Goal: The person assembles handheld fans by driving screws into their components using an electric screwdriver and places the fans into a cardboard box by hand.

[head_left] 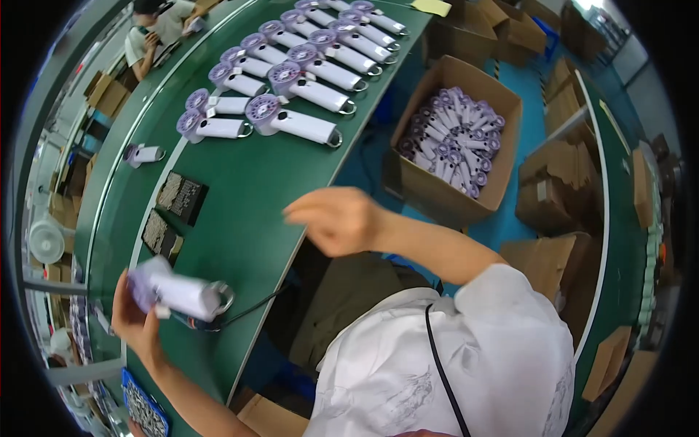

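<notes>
My left hand (pixel 135 320) is closed around the purple head of a white handheld fan (pixel 182 291), blurred by motion. The fan's handle points right and ends in a metal ring. My right hand (pixel 338 218) hovers above the front edge of the green workbench (pixel 244 218), its fingers bent and pressed together; what they hold, if anything, is hidden. Partly under the held fan lies a dark tool (pixel 202 323) with a black cord. Two small black boxes (pixel 183 197) filled with tiny pale pieces sit beyond my left hand.
Rows of white-and-purple fans (pixel 291 124) lie on the bench's far part. One smaller fan (pixel 143 154) lies apart, left. A carton (pixel 451 197) full of fans stands right of the bench. A blue tray (pixel 142 408) of small parts is at lower left. Another person (pixel 162 36) sits across.
</notes>
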### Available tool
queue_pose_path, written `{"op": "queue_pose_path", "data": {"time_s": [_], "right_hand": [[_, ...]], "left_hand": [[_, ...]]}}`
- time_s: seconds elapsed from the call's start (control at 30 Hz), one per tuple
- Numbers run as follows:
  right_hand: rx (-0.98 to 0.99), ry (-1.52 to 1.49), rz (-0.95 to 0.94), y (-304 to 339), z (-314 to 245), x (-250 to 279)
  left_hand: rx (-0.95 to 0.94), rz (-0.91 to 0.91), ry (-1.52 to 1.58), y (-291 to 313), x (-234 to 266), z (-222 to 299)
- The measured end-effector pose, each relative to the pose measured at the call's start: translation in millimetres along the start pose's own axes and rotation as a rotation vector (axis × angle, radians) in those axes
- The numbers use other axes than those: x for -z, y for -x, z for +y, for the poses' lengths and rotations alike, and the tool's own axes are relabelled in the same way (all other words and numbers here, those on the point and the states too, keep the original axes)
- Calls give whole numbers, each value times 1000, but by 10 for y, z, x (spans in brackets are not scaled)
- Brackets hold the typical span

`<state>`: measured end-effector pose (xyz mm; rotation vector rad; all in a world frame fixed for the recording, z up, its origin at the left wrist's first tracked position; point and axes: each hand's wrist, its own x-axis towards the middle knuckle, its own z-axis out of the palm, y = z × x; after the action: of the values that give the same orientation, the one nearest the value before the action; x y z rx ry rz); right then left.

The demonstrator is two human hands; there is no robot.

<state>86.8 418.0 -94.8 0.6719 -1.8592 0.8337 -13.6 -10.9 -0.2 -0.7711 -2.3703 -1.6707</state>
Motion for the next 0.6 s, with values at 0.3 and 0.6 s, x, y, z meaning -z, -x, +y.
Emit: {"op": "queue_pose_path", "data": {"time_s": [0.3, 0.6], "right_hand": [[-229, 418, -2, -407, 1040, 772], [-713, 614, -604, -665, 1238, 378]], "left_hand": [[88, -320, -127, -1212, -1967, 185], [111, -345, -139, -1601, -2315, -307]]}}
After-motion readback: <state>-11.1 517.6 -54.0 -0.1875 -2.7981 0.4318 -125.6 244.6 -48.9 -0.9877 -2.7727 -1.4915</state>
